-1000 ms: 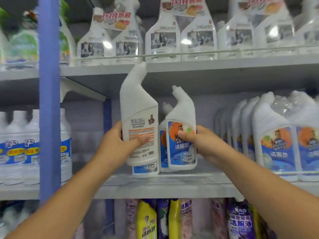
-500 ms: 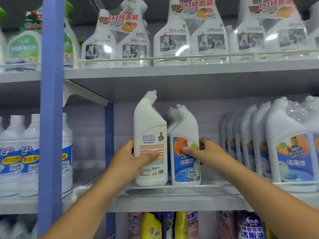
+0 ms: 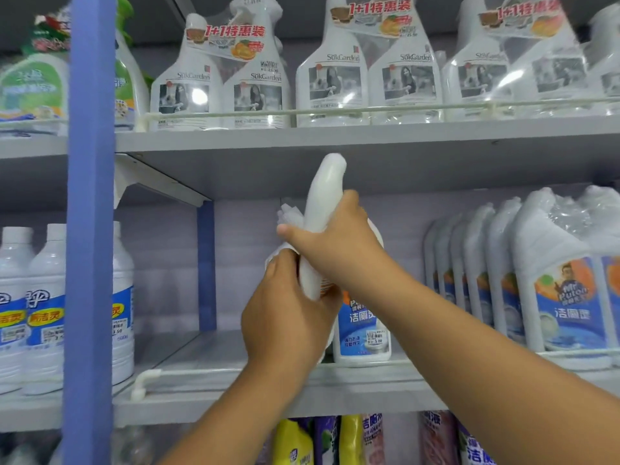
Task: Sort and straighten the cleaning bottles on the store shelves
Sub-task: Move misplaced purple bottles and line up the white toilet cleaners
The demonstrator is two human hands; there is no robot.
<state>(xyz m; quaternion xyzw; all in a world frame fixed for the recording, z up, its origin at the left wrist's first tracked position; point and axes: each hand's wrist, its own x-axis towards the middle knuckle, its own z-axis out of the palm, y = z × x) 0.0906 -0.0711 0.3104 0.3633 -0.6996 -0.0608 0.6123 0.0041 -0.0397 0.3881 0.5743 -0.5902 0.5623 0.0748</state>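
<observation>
I have both hands on the white toilet-cleaner bottle (image 3: 322, 226), left hand (image 3: 285, 317) grasping its base, right hand (image 3: 339, 243) its neck, raised above the middle shelf (image 3: 235, 391); placing it looks left to do.

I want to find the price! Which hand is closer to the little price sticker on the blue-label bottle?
Left. The left hand grips a white bottle right beside the blue-label bottle's price sticker; the right hand holds that white bottle's neck, higher up.

Bare shelf (image 3: 235, 350) left of hands; packed bottle row (image 3: 496, 283) right.
</observation>
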